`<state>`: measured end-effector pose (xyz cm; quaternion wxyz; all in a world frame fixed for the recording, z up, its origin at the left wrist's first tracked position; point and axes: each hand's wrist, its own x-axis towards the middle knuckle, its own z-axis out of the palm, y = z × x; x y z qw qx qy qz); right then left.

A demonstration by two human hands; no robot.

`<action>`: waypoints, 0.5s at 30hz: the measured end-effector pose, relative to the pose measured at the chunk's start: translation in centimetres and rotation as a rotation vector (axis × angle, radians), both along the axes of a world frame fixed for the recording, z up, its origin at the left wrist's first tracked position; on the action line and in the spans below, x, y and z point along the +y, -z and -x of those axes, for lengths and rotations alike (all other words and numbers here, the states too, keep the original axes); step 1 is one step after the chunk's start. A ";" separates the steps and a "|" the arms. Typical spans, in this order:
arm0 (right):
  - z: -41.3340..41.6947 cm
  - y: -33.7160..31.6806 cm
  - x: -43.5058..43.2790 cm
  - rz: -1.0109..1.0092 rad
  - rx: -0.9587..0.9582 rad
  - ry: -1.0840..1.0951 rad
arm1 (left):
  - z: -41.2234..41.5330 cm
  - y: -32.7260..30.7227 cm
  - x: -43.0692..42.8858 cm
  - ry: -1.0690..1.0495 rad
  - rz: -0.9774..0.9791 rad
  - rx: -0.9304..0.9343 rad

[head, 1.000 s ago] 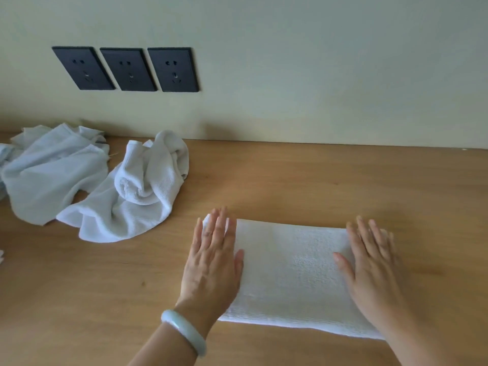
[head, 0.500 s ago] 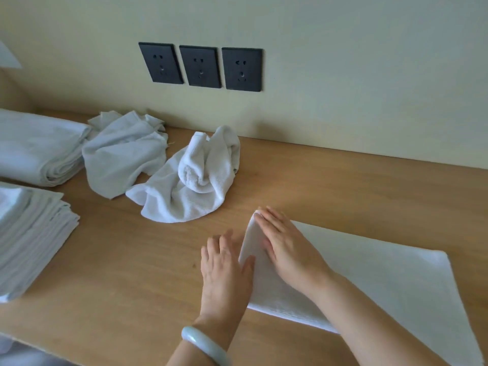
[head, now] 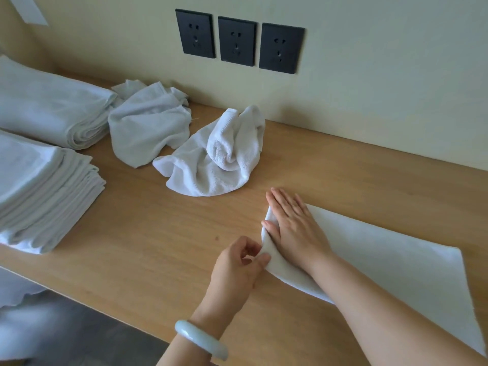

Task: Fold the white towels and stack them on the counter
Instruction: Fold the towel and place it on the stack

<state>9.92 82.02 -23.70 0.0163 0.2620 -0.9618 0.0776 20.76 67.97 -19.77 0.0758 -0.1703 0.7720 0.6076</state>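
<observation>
Folded towel (head: 383, 260): white, lies flat on the wooden counter (head: 158, 233), at the near right; its left end is under the hands.
Right hand (head: 293, 223): palm down on the left end of the folded towel, fingers straight and together, holding nothing; the forearm crosses over the towel.
Left hand (head: 236, 268): fingers curled, thumb and fingers pinch the left edge of the folded towel; a pale bracelet (head: 200, 339) is on the wrist.
Terry towel (head: 216, 159): white, crumpled, on the counter farther and to the left of the hands.
Second crumpled towel (head: 148, 128): just to the left of the terry towel, touching it.
Towel stack (head: 39, 186): folded white towels, at the near left.
Far pile (head: 47, 109): folded white cloth, behind the towel stack.
Wall sockets (head: 239, 44): three black ones in a row.
</observation>
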 end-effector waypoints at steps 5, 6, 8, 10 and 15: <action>-0.1 0.0 0.0 -0.007 0.004 0.003 | -0.5 0.4 -0.7 0.013 -0.001 -0.060; -0.1 0.0 0.0 -0.012 0.003 0.004 | -0.6 0.5 -0.8 0.020 0.011 -0.062; -0.2 -0.1 0.0 -0.021 0.002 0.001 | -0.8 0.8 -0.9 0.030 0.059 -0.064; -0.1 -0.2 0.1 -0.023 -0.003 -0.007 | -0.9 0.9 -1.0 0.046 0.117 -0.064; -0.1 -0.2 0.1 -0.029 0.001 -0.014 | -0.7 0.5 -1.3 0.076 0.188 -0.082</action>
